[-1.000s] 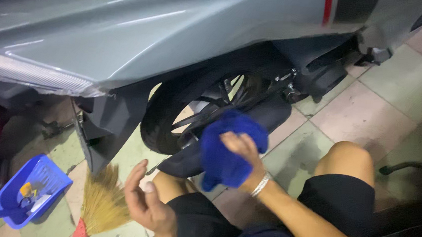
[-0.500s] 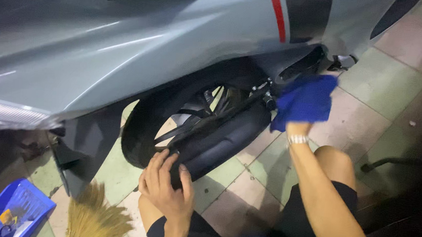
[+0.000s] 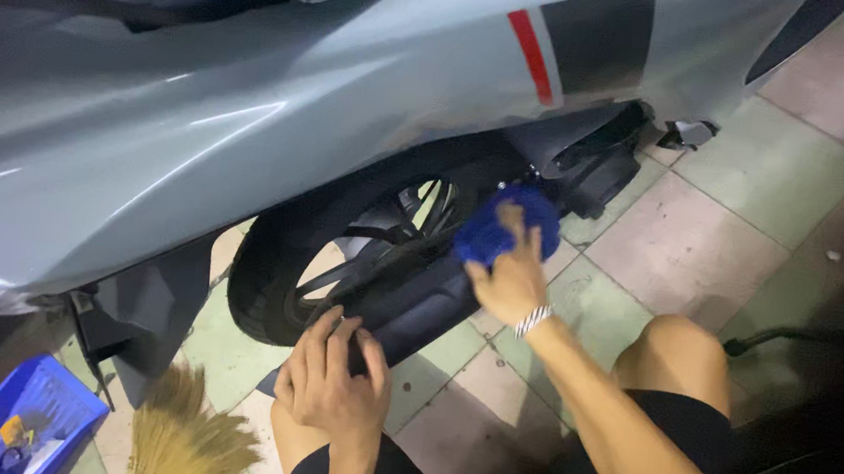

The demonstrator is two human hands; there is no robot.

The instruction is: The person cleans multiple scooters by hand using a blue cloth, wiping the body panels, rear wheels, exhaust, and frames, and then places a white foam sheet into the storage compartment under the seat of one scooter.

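Observation:
A grey scooter body [image 3: 280,126] fills the upper view, with its rear wheel [image 3: 341,251] and a dark exhaust cover [image 3: 417,302] below. My right hand [image 3: 509,279] presses a bunched blue cloth [image 3: 503,223] against the dark parts beside the wheel. A bracelet sits on that wrist. My left hand [image 3: 335,381] rests with spread fingers on the lower end of the exhaust cover. My bare knee [image 3: 679,353] shows at the right.
A straw broom [image 3: 190,439] lies on the tiled floor [image 3: 702,249] at the lower left, beside a blue plastic basket [image 3: 26,422] holding small items. A black footrest [image 3: 686,135] sticks out at the upper right. A dark hose or cable [image 3: 765,339] runs at the right.
My right hand with the blue cloth went out to the right behind the wheel and has come back to the parts beside the wheel. My left hand settled onto the exhaust cover. The camera view shifted.

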